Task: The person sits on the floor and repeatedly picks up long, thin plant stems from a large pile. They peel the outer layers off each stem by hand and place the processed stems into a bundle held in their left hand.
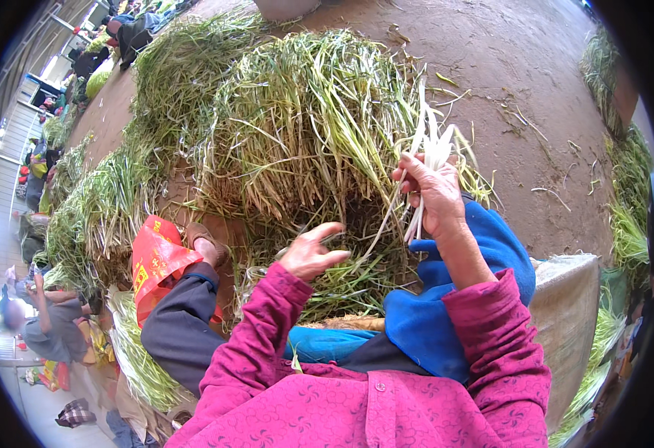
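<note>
My right hand grips a small bunch of pale, peeled stalks, their white ends sticking out below the palm and thinner leaves trailing above. My left hand is to the left and lower, with thumb and forefinger apart and no stalk plainly held. Just beyond both hands lies a big heap of long, leafy green stalks, with their brownish root ends towards me. Loose green leaves lie under my left hand, between my legs. A blue cloth covers my right knee.
A red plastic bag is around my left lower leg. More stalk piles stand at the left. Trimmed pale-green stalks lie beside my left thigh. A beige woven sheet rises at my right. Other people sit at the left.
</note>
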Motion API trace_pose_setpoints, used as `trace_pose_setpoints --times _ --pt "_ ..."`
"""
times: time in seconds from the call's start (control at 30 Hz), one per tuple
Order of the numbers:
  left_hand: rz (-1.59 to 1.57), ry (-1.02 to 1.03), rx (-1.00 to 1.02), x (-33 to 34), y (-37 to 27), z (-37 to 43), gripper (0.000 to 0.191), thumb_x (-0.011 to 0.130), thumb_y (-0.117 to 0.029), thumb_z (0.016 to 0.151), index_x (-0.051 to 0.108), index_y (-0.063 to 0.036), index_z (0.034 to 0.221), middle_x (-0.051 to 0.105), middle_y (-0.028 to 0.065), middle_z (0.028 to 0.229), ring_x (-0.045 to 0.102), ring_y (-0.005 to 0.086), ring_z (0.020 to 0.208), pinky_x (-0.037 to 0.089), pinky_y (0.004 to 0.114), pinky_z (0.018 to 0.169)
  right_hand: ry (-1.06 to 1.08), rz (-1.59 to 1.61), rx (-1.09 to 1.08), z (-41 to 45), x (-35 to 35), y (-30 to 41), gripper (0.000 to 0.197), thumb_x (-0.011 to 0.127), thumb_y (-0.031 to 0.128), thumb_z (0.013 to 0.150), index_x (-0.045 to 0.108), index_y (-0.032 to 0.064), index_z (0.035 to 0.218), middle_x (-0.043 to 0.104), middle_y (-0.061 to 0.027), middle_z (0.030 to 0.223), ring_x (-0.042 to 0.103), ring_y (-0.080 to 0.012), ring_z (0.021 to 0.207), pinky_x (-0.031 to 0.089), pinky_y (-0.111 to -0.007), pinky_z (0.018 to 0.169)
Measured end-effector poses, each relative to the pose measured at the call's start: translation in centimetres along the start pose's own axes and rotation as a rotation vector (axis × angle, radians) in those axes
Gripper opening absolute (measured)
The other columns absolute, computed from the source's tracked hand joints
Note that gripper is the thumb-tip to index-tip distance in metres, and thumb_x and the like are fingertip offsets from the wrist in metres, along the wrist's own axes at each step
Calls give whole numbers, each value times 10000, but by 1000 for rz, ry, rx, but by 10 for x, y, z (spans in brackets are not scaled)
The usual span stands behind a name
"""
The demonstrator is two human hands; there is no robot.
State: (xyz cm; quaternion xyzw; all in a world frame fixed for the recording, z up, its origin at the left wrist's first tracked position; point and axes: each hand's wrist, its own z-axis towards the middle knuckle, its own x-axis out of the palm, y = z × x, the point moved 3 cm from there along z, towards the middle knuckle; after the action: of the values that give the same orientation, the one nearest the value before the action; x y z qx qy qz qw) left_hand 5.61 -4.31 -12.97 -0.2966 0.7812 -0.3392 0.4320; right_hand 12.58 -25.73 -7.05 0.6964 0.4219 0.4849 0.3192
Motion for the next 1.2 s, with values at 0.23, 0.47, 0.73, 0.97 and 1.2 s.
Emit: trace_pose_setpoints --times 0.23,0.47,0.73,0.97,1.2 --pt "-543 -32 259 21 -93 22 85 511 -40 803 575 -6 849 569 13 631 488 40 481 384 162 415 28 4 -17 -3 3 4 135 571 182 805 564 53 843 605 -59 691 505 -51 479 347 -141 355" --pt "-723 -293 329 -35 -126 73 92 474 -40 827 544 2 870 559 31 589 416 24 376 325 137 346 22 -229 -32 -11 10 -2 238 516 249 842 584 22 826 615 -66 696 588 -118 568 451 -215 480" --pt "-1203 -189 296 -13 -77 109 169 411 -145 877 513 -11 863 580 87 664 530 98 466 493 223 440 54 -53 -28 -13 10 8 212 541 232 833 559 30 773 505 -15 488 411 -64 337 316 -177 306" --pt "-926 -315 -326 96 31 137 105 519 -108 808 546 -7 802 575 57 690 587 136 560 488 257 486 -107 297 -244 -10 -4 31 169 644 168 759 514 68 799 391 44 445 326 -38 318 235 -182 295" --pt "-646 -397 -361 111 26 172 107 561 -118 753 564 -14 725 543 36 560 522 104 434 403 236 365 -143 346 -67 -7 -8 25 188 642 135 753 510 61 864 382 37 449 326 -56 312 253 -199 293"
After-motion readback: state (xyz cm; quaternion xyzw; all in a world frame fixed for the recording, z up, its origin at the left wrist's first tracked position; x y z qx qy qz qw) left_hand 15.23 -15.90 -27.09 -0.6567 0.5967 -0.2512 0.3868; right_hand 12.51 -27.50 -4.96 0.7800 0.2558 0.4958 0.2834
